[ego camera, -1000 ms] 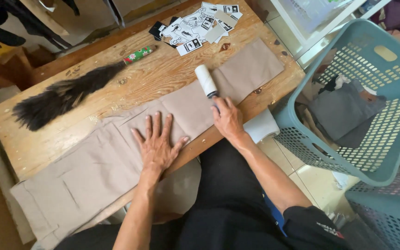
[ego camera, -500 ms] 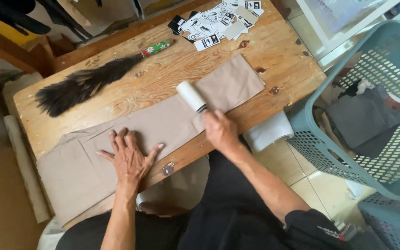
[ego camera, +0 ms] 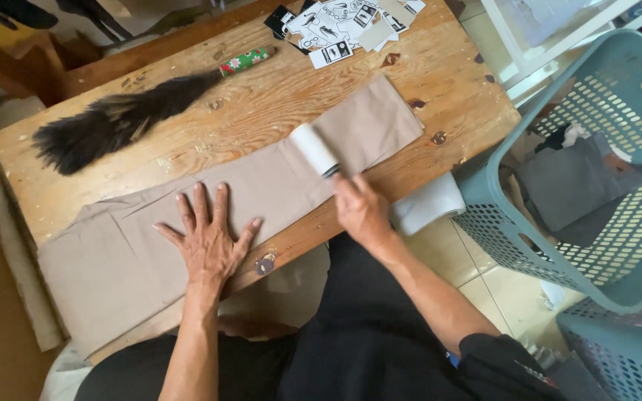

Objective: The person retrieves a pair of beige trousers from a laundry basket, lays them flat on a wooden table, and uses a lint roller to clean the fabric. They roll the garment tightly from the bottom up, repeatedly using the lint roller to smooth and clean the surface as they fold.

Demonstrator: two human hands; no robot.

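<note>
Left hand (ego camera: 208,241) spread flat, pinning soft, limp beige folded trousers (ego camera: 209,215) on wooden table (ego camera: 261,111). Right hand (ego camera: 362,210) grips the handle of the light, stiff white lint roller (ego camera: 315,148); handle is probably the best hold.

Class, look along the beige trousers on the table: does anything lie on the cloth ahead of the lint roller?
Nothing visible does. The right hand holds the lint roller on the beige trousers; the left hand presses the cloth farther back.
</note>
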